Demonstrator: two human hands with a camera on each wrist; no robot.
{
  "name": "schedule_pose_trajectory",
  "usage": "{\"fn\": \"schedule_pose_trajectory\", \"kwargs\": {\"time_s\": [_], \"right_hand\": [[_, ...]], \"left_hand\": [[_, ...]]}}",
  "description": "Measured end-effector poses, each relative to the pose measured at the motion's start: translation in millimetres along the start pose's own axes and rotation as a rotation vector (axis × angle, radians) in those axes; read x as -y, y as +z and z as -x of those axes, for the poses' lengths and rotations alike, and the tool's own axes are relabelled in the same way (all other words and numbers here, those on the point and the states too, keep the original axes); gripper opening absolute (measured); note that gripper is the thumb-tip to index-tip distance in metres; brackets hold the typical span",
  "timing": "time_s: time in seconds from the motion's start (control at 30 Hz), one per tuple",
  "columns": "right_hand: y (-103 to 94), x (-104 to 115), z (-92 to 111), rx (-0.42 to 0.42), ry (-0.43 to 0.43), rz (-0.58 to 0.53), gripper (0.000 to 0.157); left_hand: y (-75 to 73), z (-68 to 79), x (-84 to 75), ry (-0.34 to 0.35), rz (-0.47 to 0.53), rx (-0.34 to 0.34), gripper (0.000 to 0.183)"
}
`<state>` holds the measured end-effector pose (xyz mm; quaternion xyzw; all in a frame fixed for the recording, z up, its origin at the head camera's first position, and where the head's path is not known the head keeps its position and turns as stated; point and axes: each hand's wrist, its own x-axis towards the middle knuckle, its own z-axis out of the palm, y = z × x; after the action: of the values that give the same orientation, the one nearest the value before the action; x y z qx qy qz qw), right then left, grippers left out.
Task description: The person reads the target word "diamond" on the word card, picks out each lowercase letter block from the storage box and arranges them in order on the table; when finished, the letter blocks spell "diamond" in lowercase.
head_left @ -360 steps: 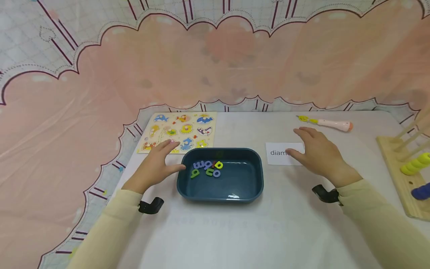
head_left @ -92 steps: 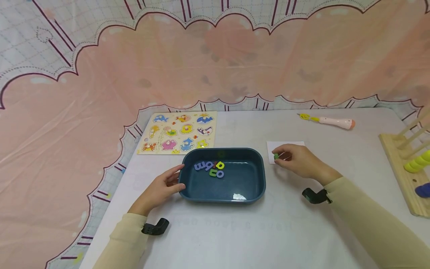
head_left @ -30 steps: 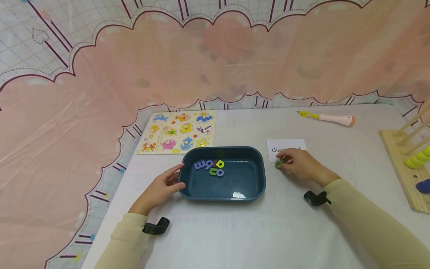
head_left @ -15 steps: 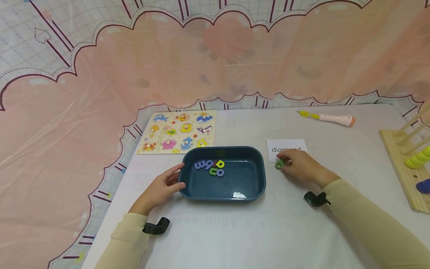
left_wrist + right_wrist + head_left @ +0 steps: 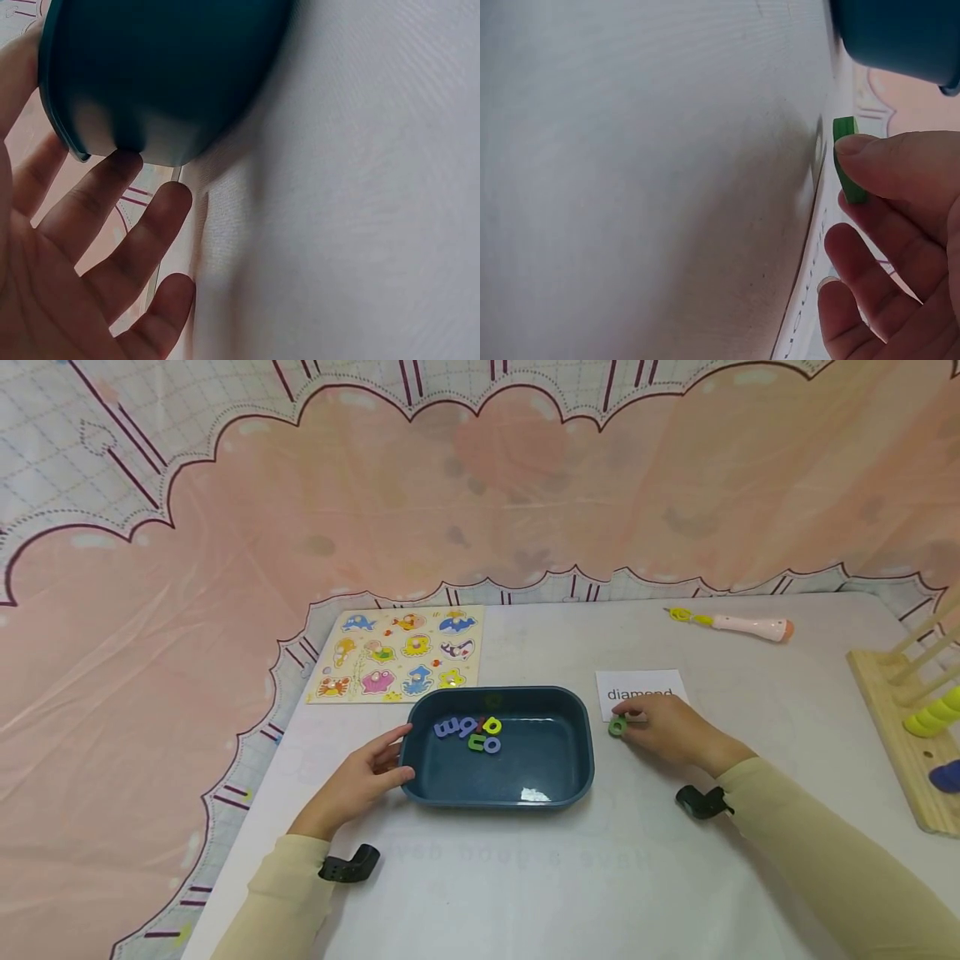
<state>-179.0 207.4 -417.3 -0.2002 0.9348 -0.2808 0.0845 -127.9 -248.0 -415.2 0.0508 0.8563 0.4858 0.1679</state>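
Currently, right hand (image 5: 670,727) pinches one green letter (image 5: 844,127); left hand (image 5: 358,786), spread, touches one tray (image 5: 540,756) holding six letters (image 5: 447,727)

sleeves (image 5: 832,852): pale beige, long | left wrist camera (image 5: 351,865): black, bent | right wrist camera (image 5: 700,802): black, bent
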Motion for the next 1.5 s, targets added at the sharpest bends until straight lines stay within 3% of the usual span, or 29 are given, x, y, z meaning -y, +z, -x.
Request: {"fn": "schedule_pose_trajectory", "kwargs": {"time_s": [0.37, 0.7, 1.5], "right_hand": [[4.2, -1.0, -0.7, 0.023, 0.047, -0.033, 0.038], [3.1, -0.6, -3.2, 0.015, 0.035, -0.021, 0.030], [4.3, 1.2, -6.2, 0.024, 0.049, -0.006, 0.031]], "left_hand": [[0.8, 0.3, -1.2, 0.003, 0.003, 0.006, 0.071], [1.1, 0.8, -2.0, 0.006, 0.012, 0.008, 0.071], [1.1, 0.0, 0.5, 0.011, 0.018, 0.003, 0.071]]}}
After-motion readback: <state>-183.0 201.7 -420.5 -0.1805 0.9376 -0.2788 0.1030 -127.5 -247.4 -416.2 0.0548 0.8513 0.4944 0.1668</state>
